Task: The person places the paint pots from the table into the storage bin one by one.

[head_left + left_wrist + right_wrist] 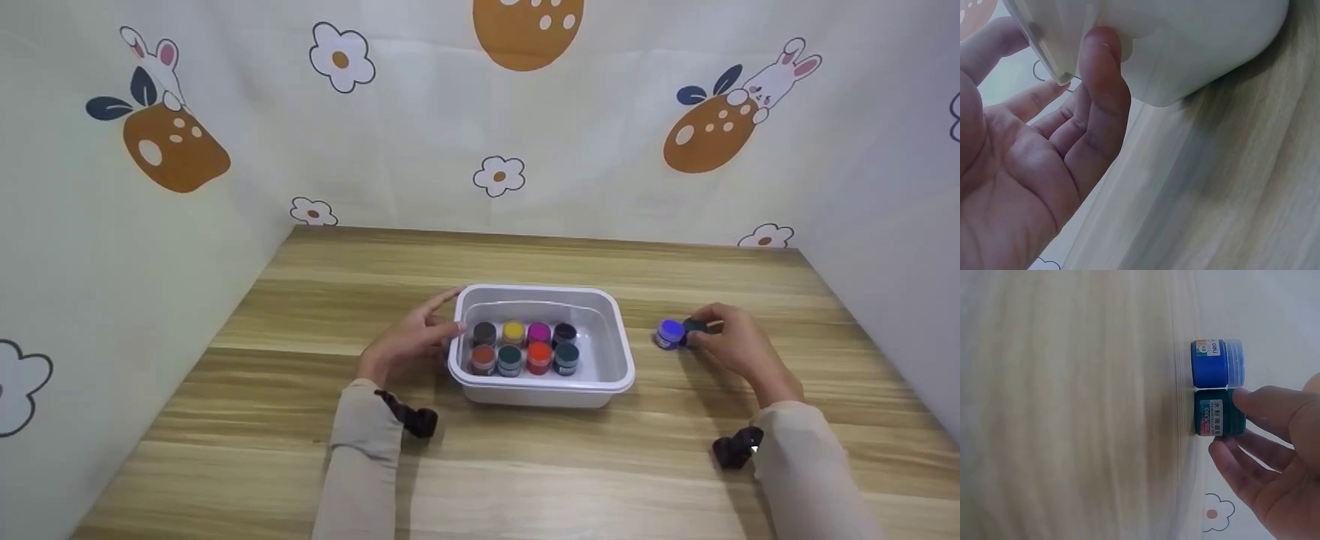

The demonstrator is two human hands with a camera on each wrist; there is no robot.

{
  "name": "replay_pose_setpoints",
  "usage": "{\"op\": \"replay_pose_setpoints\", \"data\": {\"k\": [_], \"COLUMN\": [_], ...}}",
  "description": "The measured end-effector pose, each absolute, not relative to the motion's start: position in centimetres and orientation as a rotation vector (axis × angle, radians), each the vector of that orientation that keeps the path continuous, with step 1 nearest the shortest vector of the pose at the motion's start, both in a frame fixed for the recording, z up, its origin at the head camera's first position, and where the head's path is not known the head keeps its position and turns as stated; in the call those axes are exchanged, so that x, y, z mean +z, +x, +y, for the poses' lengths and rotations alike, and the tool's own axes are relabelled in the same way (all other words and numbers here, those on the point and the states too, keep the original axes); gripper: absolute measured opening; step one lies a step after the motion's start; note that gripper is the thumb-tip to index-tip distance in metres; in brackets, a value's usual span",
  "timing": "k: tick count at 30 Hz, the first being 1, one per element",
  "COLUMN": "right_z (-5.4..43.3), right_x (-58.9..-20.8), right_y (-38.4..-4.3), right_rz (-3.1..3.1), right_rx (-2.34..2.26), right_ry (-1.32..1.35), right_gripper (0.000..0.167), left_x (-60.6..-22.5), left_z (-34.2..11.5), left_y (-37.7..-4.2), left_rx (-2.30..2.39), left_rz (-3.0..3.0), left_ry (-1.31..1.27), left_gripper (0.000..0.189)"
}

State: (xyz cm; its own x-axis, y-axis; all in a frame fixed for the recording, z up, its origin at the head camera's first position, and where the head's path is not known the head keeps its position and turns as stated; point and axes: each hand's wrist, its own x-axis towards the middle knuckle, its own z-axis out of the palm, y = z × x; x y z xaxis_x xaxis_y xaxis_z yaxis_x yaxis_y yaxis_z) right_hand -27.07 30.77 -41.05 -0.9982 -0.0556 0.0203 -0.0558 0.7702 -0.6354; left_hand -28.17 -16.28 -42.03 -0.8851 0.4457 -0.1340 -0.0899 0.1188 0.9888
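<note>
A white plastic tub stands mid-table, with several small paint jars in two rows inside. My left hand holds the tub's left rim, thumb over the edge and other fingers against the outer wall; the left wrist view shows that hand up close. To the right of the tub, my right hand pinches a dark green paint jar between thumb and fingers. A blue paint jar with a clear lid stands right beside it; both are upright at the tabletop.
The wood-grain table is enclosed by patterned cloth walls at the back and sides. Inside the tub, bare floor shows to the right of the jars. Dark wrist cameras hang below both cuffs.
</note>
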Motion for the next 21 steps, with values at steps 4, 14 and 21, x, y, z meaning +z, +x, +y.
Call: {"op": "replay_pose_setpoints", "data": {"k": [4, 14, 21], "right_z": [30.8, 28.8, 24.4], "right_x": [-40.6, -37.0, -34.6], "right_y": [-26.8, -25.7, -25.1], "right_rz": [-2.913, -2.77, -2.707], "right_rx": [1.053, 1.007, 1.091], "right_ry": [0.111, 0.192, 0.339], "right_gripper": [0.033, 0.033, 0.027], "left_x": [-42.1, -42.1, -42.1], "left_z": [-16.3, -16.1, -16.0], "left_y": [-28.2, -28.1, -28.2], "left_rx": [1.817, 1.866, 1.85], "left_rz": [2.007, 1.976, 1.987], "left_ry": [0.34, 0.341, 0.327], "left_gripper": [0.079, 0.074, 0.075]}}
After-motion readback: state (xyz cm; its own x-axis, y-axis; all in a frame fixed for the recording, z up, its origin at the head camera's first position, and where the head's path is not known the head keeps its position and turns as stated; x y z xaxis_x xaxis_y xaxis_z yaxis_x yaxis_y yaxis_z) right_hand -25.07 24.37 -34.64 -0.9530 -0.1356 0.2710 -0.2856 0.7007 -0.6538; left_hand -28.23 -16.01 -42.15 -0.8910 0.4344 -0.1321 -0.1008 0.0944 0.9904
